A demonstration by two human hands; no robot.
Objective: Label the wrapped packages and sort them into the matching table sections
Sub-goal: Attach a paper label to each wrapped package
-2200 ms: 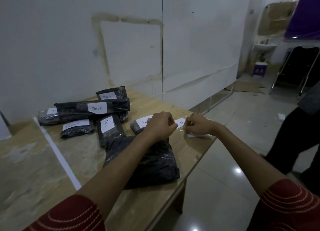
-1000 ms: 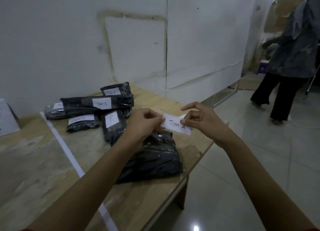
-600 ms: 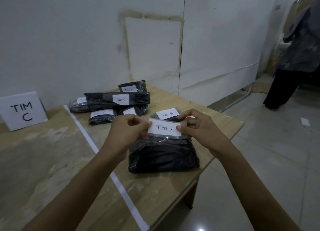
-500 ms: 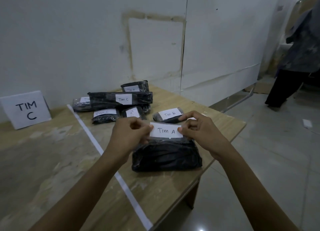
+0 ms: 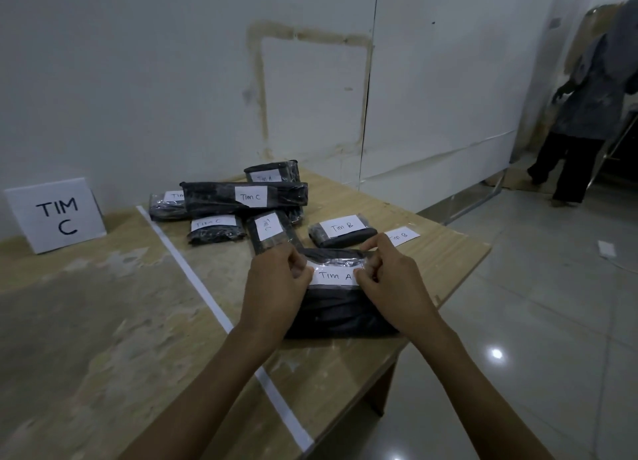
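Head | Tim A label [image 5: 334, 276] pinched between hands: left [image 5: 276, 283], right [image 5: 393, 282] | on package [image 5: 340, 316]

- "TIM C", large, on the sign [image 5: 57, 214] at the left.
- "Tim A" on the near label [image 5: 334, 276], stuck on the near package [image 5: 340, 316], centre.
- "Tim B" on the small package [image 5: 345, 241] right of centre, and on the loose slip [image 5: 402, 236] beside it.
- "Tim C" on the long package [image 5: 210, 197], faintly on the flat package [image 5: 215, 234] below it, and sideways on the tilted package [image 5: 268, 226].
- "Tim A" on the rear package [image 5: 288, 171].
- "Tim", then cut off, on the leftmost package [image 5: 165, 211].
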